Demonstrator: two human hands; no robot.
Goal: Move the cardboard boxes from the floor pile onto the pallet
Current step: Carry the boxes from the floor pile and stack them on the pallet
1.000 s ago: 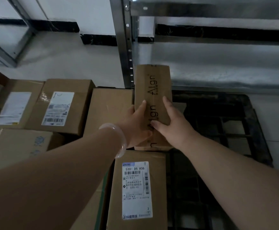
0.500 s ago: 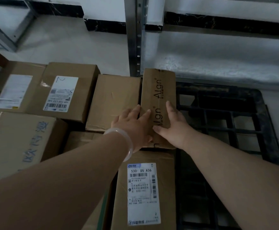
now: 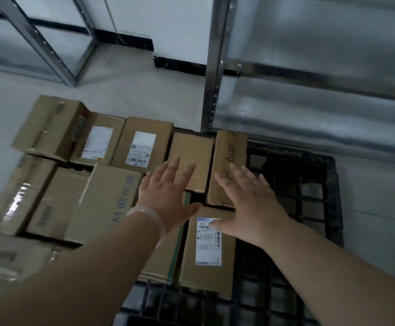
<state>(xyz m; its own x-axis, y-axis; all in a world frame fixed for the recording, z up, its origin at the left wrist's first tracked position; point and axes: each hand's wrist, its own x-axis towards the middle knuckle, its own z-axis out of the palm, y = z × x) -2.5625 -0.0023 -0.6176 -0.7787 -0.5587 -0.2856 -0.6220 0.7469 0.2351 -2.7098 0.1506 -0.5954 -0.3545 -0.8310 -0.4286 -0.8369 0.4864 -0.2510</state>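
Grip slack, left hand [image 3: 166, 194], right hand [image 3: 250, 208] spread, Algn box [image 3: 230, 149], label [image 3: 208, 241] apparently 530-

Left hand [image 3: 168, 196] and right hand [image 3: 250, 203] outstretched, palms down, fingers spread.

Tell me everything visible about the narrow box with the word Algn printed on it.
The Algn box is narrow, brown cardboard, closed, lying flat with its long side pointing away from the camera. The print runs along its top. It sits on the black pallet, its left side beside a plain box; its near end is by a labelled box. The open right hand covers its near part; contact cannot be told.
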